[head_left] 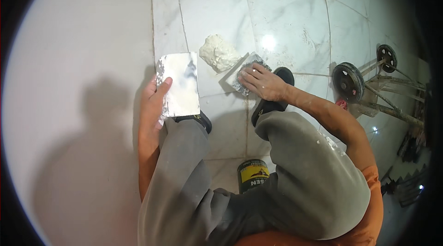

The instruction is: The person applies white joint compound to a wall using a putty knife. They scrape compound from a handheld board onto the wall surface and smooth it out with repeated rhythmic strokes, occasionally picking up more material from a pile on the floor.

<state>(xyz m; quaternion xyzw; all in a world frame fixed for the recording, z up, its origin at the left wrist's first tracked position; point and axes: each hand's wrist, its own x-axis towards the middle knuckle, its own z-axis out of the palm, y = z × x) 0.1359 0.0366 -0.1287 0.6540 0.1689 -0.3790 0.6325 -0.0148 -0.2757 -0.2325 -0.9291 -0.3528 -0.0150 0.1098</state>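
Note:
My left hand (158,94) grips a flat rectangular putty plate (181,84), thumb on top and fingers beneath. White paste coats the plate, with a grey patch showing near its upper right corner. On the tiled floor just beyond lies a soft heap of off-white putty (218,53). To the right of it, my right hand (264,83) is closed over a flat, paste-crusted scraper (239,81) held low by the floor. The scraper's far left edge is close to the heap; whether they touch I cannot tell. Its grip is hidden under my palm.
A plain wall (92,29) rises along the left. Between my legs stands a dark can (253,175) with a yellow label. A dirty metal frame (392,107) with black wheels (348,82) is at the right. My dark shoes (269,107) rest on the white tiles (290,24).

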